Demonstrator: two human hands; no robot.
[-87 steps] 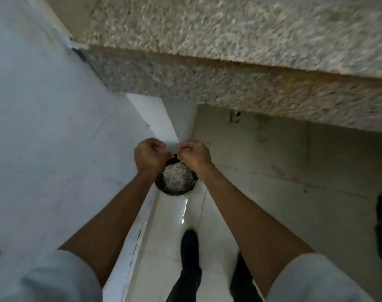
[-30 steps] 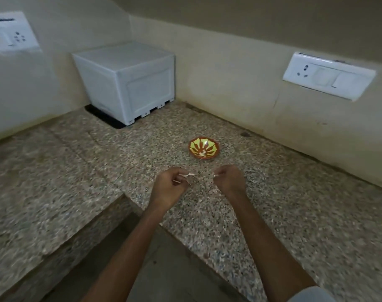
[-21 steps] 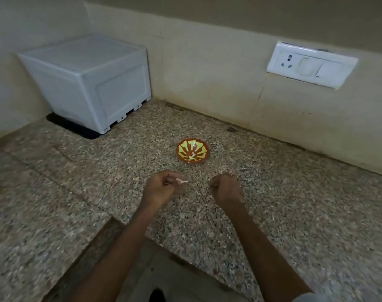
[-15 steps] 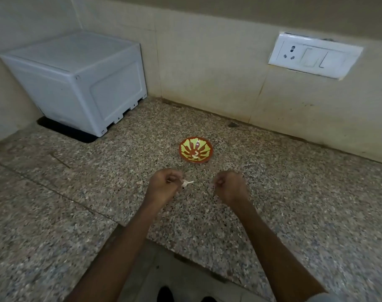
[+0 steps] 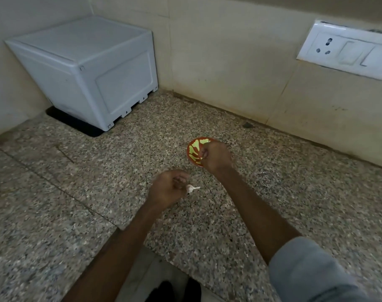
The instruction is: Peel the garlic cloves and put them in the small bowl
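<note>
A garlic clove [image 5: 191, 188], white with a thin papery tail pointing right, sticks out of the left hand [image 5: 167, 190], whose grip is curled tight around it just above the tabletop [image 5: 98, 192]. A little farther and to the right sits the small bowl [image 5: 194, 150], round, with an orange-red rim and a yellow-green leaf pattern inside. The right hand [image 5: 216, 156] hangs over the bowl's right half, its grip closed with fingers curled in (nothing shows between them), and it hides most of the bowl's inside, so the contents cannot be told.

The tabletop is speckled granite, grey, brown and black, wrapping round a corner with a step cut out at the near edge, where pale floor [image 5: 146, 271] and dark shoes [image 5: 179, 289] show. Beige tiled walls [image 5: 229, 62] meet at the far left. There a white moulded plastic box [image 5: 94, 68] stands on a black mat [image 5: 76, 125]. A white socket-and-switch plate [image 5: 347, 50] is fixed on the far right wall. A grey sleeve [image 5: 305, 277] covers the right upper arm.
</note>
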